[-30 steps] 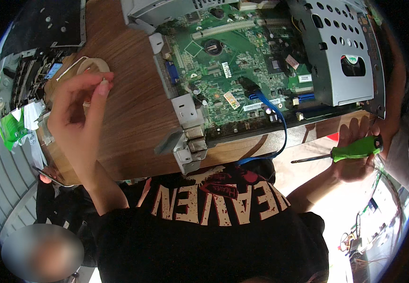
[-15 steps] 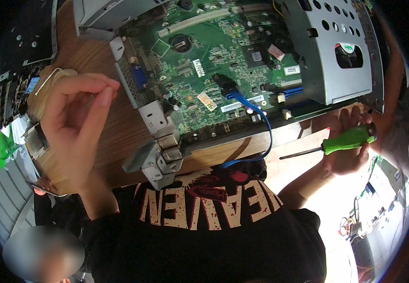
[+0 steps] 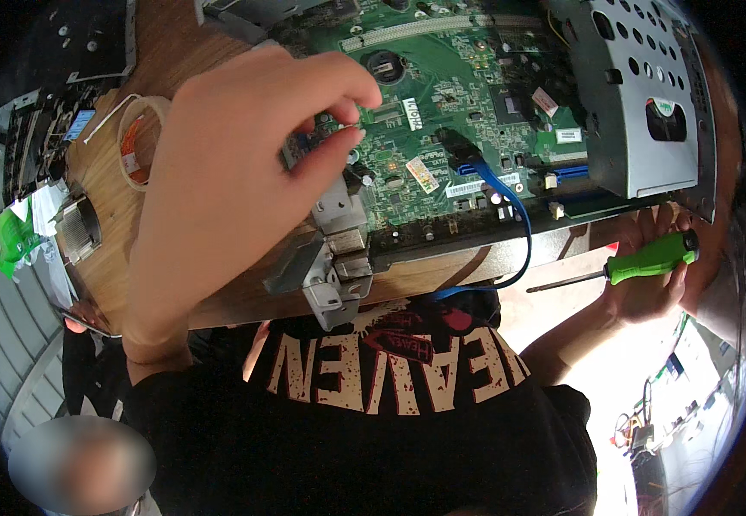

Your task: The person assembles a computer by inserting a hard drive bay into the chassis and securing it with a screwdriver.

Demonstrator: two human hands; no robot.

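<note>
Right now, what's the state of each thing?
Motherboard: exposed
Left hand: over motherboard's left edge, grip unclear
Green-handled screwdriver: held, shaft pointing left
Right hand: closed around screwdriver
Blue SATA cable: one end at motherboard, other hidden
Perforated drive cage: at motherboard's right side
Tape roll: partly hidden

Desk: brown wood grain; toward its left edge, tan tape roll, orange inside; along front edge, green circuit board, blue cable, grey metal cage with dark round holes; screwdriver handle bright green, black end

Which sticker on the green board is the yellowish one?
The tilted sticker just left of the long white strip label; the others look white or pinkish.
</note>
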